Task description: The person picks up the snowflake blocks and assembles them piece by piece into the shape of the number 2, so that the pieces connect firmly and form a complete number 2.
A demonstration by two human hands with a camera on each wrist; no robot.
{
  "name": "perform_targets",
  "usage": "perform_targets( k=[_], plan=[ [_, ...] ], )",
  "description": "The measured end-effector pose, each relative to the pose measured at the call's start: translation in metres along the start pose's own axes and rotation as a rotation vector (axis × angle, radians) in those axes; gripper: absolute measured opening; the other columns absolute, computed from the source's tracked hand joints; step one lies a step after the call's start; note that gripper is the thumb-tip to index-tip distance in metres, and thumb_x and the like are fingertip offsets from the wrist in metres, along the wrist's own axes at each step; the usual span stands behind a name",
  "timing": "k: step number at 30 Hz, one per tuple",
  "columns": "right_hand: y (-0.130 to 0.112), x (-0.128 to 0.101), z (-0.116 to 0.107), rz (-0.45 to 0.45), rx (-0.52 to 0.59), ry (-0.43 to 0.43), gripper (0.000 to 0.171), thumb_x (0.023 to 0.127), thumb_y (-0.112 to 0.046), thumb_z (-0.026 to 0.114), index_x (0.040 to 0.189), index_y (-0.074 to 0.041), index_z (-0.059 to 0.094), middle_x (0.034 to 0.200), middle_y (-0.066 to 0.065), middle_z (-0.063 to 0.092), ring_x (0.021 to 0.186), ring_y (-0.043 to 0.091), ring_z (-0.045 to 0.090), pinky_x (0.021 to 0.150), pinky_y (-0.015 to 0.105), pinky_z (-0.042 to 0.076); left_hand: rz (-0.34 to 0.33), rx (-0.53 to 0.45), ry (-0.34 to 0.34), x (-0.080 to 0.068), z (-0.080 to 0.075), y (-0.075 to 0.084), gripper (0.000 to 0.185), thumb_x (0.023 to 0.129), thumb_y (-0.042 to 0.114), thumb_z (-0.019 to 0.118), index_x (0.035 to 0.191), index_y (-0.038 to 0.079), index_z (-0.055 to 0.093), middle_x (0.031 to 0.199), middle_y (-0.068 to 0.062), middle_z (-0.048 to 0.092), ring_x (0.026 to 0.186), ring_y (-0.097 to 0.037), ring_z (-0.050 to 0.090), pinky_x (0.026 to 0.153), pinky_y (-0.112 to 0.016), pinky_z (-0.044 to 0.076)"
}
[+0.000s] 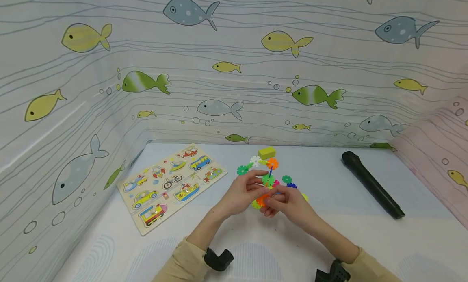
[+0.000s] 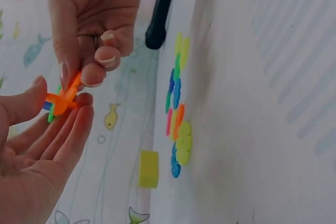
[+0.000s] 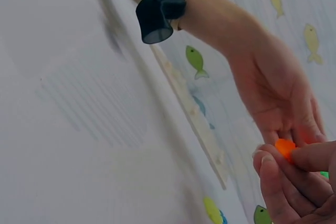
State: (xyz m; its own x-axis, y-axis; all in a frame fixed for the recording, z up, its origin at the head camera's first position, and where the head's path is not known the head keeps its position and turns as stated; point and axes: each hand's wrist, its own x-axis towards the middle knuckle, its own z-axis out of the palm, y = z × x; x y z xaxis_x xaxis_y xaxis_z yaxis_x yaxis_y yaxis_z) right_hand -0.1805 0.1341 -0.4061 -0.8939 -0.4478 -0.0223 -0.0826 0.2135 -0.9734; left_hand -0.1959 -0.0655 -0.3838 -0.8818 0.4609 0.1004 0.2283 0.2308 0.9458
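Observation:
Both hands meet over a group of small flower-shaped plastic interlocking discs on the table. My left hand [image 1: 243, 192] holds joined discs between thumb and fingers; a green disc [image 1: 268, 180] and a blue one show there. An orange disc [image 2: 73, 82] is pinched between the thumb and fingers of my right hand [image 1: 290, 204], against the joined discs. In the right wrist view the same orange disc [image 3: 285, 148] sits at the right fingertips, the left hand [image 3: 283, 93] just behind. Fingers partly hide how the discs fit together.
Loose discs lie beyond and beside the hands, among them a white disc [image 1: 255, 161] and a green one. Behind them is a yellow block [image 1: 267, 153]. A wooden picture puzzle board [image 1: 173, 205] lies left, a long black rod-like object [image 1: 373, 184] right. Fish-printed sheeting [image 1: 256, 83] surrounds the table.

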Motion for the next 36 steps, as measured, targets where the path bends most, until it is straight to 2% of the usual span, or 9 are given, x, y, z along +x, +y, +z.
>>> perform_targets(
  k=[4,13,23,29,36],
  plan=[
    [0.001,0.000,0.001,0.018,0.017,0.007,0.032,0.098,-0.025,0.066,0.109,0.004,0.059,0.089,0.016,0.075,0.085,0.041,0.072,0.079,0.036,0.061,0.004,0.006,0.010,0.001,0.000,-0.001,0.043,0.099,0.017,0.063,0.141,0.013,0.054,0.125,-0.012,0.066,0.113,-0.026,0.068,0.093,-0.032,0.056],
    [0.004,0.002,0.005,0.028,0.055,0.012,0.032,0.098,-0.023,0.065,0.109,0.007,0.062,0.089,0.017,0.075,0.085,0.042,0.072,0.077,0.037,0.061,-0.010,0.034,0.050,0.000,0.000,-0.004,0.043,0.099,0.021,0.063,0.141,0.013,0.055,0.127,-0.012,0.066,0.111,-0.026,0.068,0.090,-0.032,0.058],
    [0.003,0.000,0.009,0.049,0.125,0.102,0.030,0.097,-0.018,0.066,0.109,0.009,0.063,0.090,0.018,0.075,0.084,0.038,0.074,0.078,0.039,0.061,0.013,0.018,0.075,0.000,0.002,-0.003,0.044,0.098,0.019,0.065,0.140,0.009,0.056,0.123,-0.019,0.067,0.106,-0.031,0.071,0.086,-0.033,0.059],
    [0.003,-0.001,0.011,0.055,0.155,0.150,0.028,0.097,-0.015,0.065,0.112,0.009,0.063,0.090,0.018,0.075,0.085,0.038,0.074,0.079,0.040,0.061,0.014,0.014,0.091,0.000,0.005,-0.003,0.043,0.098,0.020,0.065,0.139,0.009,0.056,0.123,-0.018,0.067,0.106,-0.031,0.071,0.086,-0.034,0.059],
    [0.004,0.000,0.010,0.060,0.163,0.146,0.027,0.098,-0.012,0.062,0.114,0.010,0.062,0.092,0.019,0.075,0.084,0.036,0.075,0.079,0.040,0.061,0.014,0.054,0.087,0.000,0.007,-0.003,0.043,0.100,0.020,0.062,0.141,0.012,0.055,0.125,-0.015,0.066,0.109,-0.030,0.069,0.088,-0.034,0.058]
  ],
)
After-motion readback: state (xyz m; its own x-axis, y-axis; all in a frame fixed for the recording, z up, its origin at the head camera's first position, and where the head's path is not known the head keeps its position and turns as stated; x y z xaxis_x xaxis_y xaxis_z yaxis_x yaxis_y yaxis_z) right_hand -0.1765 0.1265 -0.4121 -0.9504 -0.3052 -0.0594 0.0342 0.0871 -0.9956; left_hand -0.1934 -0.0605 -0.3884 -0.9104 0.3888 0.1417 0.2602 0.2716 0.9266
